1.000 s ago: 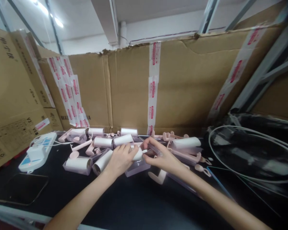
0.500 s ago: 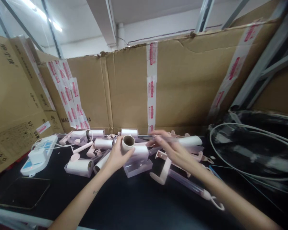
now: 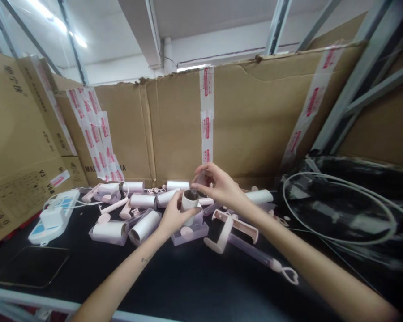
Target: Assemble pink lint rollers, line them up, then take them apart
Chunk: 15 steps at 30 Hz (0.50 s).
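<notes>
My left hand [image 3: 174, 212] is wrapped round a white lint roller refill [image 3: 190, 205], held nearly upright with its hollow core facing up. Just above that core, my right hand [image 3: 216, 183] pinches a translucent piece [image 3: 203, 179]. Its lower end appears to reach the roll's opening; its exact shape is hard to make out. Below the hands sits a pale purple translucent tray [image 3: 190, 235] with a pink disc in it. To the right lie a pink angled handle [image 3: 221, 235] and a purple translucent tube [image 3: 255, 250] with a heart-shaped pink loop.
More white rolls [image 3: 144, 227] and purple trays [image 3: 108, 235] spread over the black table at the left and back. A power strip [image 3: 55, 217] and a dark phone [image 3: 32, 267] lie at far left. Cardboard [image 3: 174, 129] walls the back; a coiled white cable [image 3: 339, 241] is at right.
The roll in my left hand has moved slightly right and tilted more upright. My right hand has swung left and up, bringing the translucent piece over the roll's opening. The view has shifted slightly.
</notes>
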Each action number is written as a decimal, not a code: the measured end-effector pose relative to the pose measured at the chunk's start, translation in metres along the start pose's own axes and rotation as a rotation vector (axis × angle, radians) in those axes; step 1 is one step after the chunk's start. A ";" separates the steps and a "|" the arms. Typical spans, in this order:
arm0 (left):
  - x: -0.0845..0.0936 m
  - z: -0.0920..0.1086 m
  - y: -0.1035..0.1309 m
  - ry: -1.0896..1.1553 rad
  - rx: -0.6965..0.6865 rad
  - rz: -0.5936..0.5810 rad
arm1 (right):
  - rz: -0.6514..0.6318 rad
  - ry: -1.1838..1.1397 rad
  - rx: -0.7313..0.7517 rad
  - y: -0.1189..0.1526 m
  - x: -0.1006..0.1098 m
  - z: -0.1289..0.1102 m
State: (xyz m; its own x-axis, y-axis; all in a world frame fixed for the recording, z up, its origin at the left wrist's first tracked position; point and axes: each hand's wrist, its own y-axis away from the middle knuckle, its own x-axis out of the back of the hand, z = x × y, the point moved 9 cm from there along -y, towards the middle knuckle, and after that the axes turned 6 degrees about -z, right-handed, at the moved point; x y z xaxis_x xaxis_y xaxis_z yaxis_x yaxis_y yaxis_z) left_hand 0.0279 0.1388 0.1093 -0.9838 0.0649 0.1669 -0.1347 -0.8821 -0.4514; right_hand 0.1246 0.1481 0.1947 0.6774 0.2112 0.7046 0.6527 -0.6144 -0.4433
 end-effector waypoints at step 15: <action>-0.024 -0.003 0.028 -0.788 -0.090 -0.283 | 0.293 0.082 -0.101 0.062 0.071 0.006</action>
State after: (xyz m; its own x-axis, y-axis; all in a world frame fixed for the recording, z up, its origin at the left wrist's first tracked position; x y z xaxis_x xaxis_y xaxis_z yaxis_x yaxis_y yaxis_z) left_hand 0.0475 0.1140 0.0906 -0.5462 -0.0963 0.8321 -0.4054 -0.8389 -0.3632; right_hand 0.2159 0.1295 0.2140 0.7993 -0.0458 0.5992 0.3939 -0.7130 -0.5800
